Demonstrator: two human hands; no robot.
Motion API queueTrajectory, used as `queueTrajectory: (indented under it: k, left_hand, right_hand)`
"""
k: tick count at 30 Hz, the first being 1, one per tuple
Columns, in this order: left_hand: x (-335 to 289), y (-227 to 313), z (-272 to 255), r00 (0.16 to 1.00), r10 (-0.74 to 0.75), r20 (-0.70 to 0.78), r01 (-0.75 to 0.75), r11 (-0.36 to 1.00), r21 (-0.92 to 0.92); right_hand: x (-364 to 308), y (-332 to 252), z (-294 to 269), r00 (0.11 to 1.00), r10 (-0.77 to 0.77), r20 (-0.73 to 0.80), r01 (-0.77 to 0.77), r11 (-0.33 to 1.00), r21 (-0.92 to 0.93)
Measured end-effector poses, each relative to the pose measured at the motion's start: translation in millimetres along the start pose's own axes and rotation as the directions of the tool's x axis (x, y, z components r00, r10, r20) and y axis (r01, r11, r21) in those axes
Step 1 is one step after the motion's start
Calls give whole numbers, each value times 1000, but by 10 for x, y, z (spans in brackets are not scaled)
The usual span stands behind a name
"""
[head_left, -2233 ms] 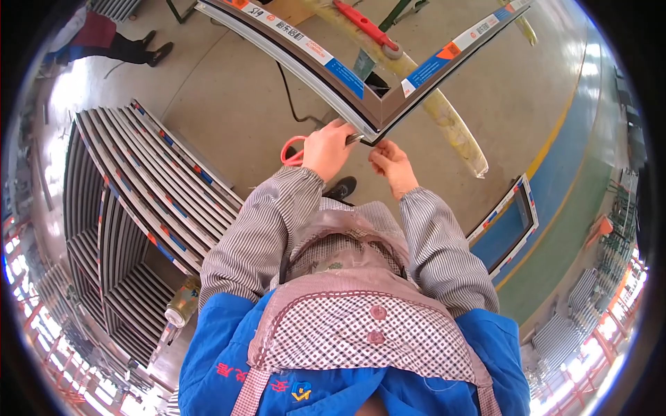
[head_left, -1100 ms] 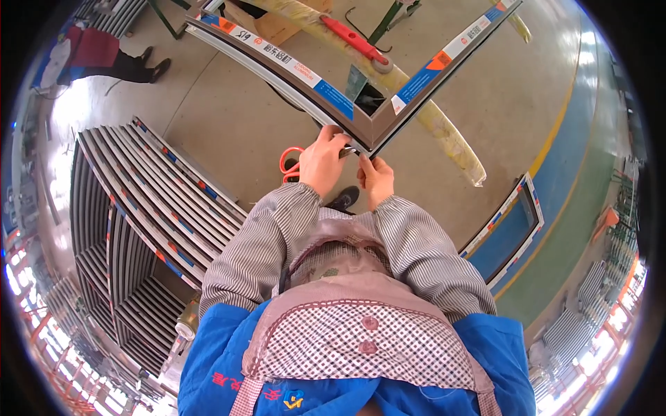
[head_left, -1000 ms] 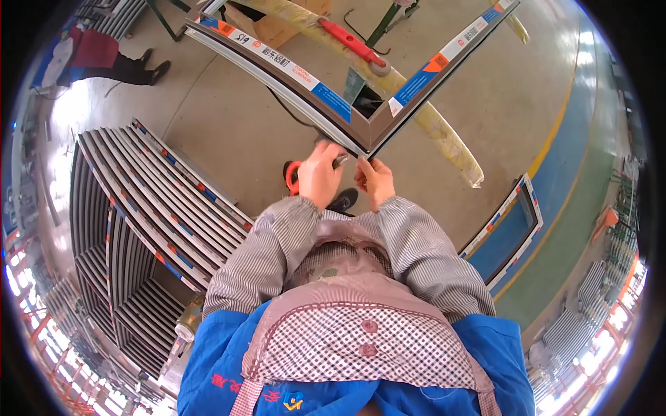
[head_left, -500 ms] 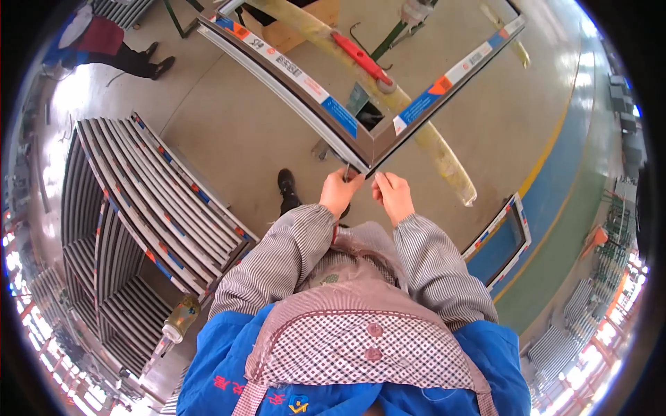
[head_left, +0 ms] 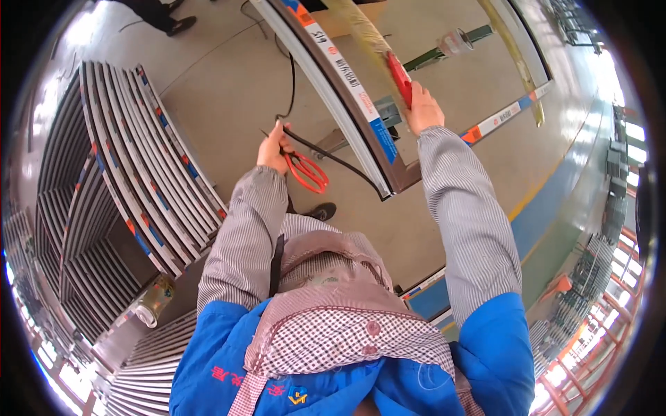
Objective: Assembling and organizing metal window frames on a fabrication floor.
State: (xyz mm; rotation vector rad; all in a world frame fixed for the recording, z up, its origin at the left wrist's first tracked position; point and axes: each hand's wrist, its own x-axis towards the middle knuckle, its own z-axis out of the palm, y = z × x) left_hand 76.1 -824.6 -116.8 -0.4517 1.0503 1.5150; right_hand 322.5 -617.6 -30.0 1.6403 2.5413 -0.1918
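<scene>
My left hand (head_left: 273, 149) is closed on a pair of scissors with red loop handles (head_left: 309, 175); their dark tip pokes out past the fingers. A thin black rubber sealing strip (head_left: 334, 161) passes through the same hand, one end reaching the corner of a brown and silver window frame (head_left: 378, 142), the rest hanging away to the far side. Inside the frame, my right hand (head_left: 424, 111) has its fingers around the near end of a red-handled tool (head_left: 398, 75). That tool lies along a yellowish, film-wrapped support bar (head_left: 362, 28). Its working end cannot be made out.
Stacked frame pieces (head_left: 139, 159) fill the left side, with a can (head_left: 155, 301) by their near end. A green stand arm (head_left: 451, 48) runs under the frame. Another frame (head_left: 423, 284) lies low by my right arm. At far left, a person's legs (head_left: 156, 12) show.
Both hands have left the frame's near corner. My left hand has drawn left with the scissors and strip; my right hand has reached forward onto the red tool. The frame appears shifted in view.
</scene>
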Motion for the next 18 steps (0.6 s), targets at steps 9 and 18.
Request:
queueTrajectory:
  k: [9, 18]
  left_hand:
    - [-197, 387, 741, 988, 104, 113, -126, 970, 207]
    - [145, 176, 1106, 959, 245, 140, -282, 841, 462]
  right_hand:
    - [-1437, -367, -1113, 960, -279, -6, 247, 840, 482]
    - [-2131, -444, -1104, 941, -185, 282, 171, 982, 75]
